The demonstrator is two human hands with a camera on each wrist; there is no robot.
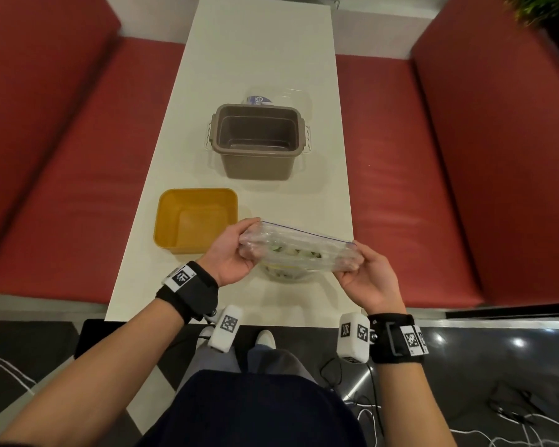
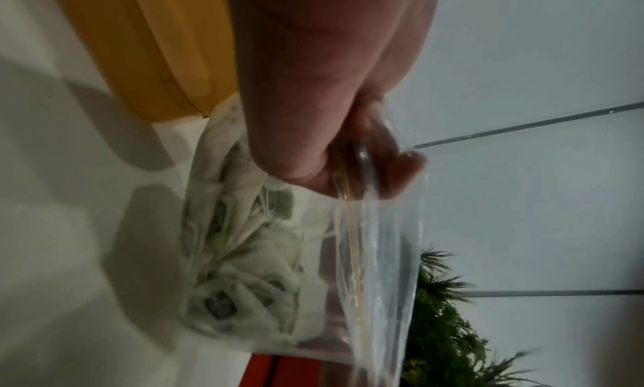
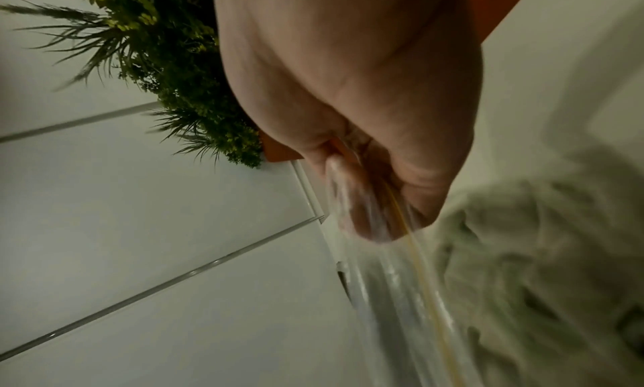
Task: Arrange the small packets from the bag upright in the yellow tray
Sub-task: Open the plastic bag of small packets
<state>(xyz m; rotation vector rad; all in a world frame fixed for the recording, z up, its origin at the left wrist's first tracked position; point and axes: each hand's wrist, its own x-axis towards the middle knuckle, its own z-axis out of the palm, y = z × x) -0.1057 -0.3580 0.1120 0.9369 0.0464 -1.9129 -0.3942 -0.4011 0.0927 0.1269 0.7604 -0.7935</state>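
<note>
A clear zip bag [image 1: 299,250] full of small white-and-green packets [image 2: 240,269] hangs just above the near part of the white table [image 1: 259,53]. My left hand [image 1: 234,254] pinches the bag's top left corner, and my right hand [image 1: 365,272] pinches its top right corner. In both wrist views the fingers clamp the zip strip [image 3: 400,244], with the packets [image 3: 543,269] bunched at the bag's bottom. The yellow tray [image 1: 196,221] sits just left of the bag, with nothing in it.
A grey-brown tub [image 1: 259,140] with side handles stands mid-table behind the tray. A clear lidded container [image 1: 278,96] sits behind the tub. Red benches [image 1: 433,156] flank the table. A leafy plant [image 3: 167,62] is off to the right.
</note>
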